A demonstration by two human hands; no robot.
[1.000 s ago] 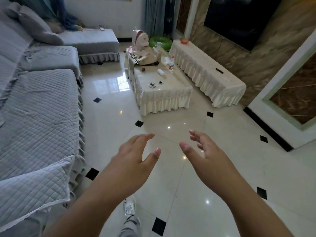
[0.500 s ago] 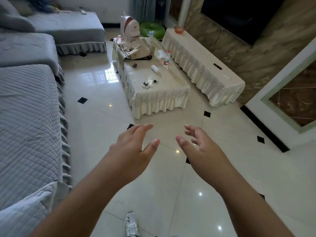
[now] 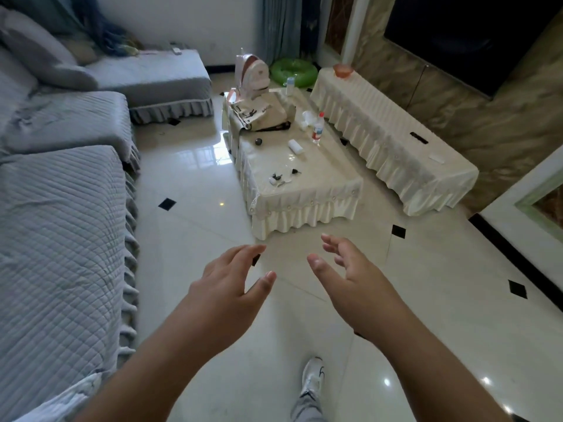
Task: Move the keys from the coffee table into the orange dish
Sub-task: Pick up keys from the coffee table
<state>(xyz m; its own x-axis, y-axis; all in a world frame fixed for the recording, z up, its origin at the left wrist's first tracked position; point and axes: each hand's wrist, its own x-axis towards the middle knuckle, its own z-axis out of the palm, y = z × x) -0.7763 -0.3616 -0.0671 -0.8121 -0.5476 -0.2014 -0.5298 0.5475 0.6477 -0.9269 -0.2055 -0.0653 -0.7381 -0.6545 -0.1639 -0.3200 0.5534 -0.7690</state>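
The keys [image 3: 278,180] lie as a small dark and silver cluster on the near end of the cream-covered coffee table [image 3: 307,196]. The orange dish [image 3: 343,70] stands far off, at the back end of the long cream-covered TV bench [image 3: 393,138]. My left hand [image 3: 231,287] and my right hand [image 3: 353,275] are held out in front of me over the tiled floor, short of the table. Both hands hold nothing and their fingers are spread.
A grey quilted sofa [image 3: 61,239] runs along the left. On the coffee table lie a bag [image 3: 262,114], a small dark ball [image 3: 259,142], a white roll [image 3: 295,145] and a plastic bottle [image 3: 317,129]. A green swim ring [image 3: 294,71] lies behind. My white shoe [image 3: 312,377] is on the floor.
The coffee table and the keys have come closer in the view as I walk toward them. Both hands stay held out and empty, in much the same pose.
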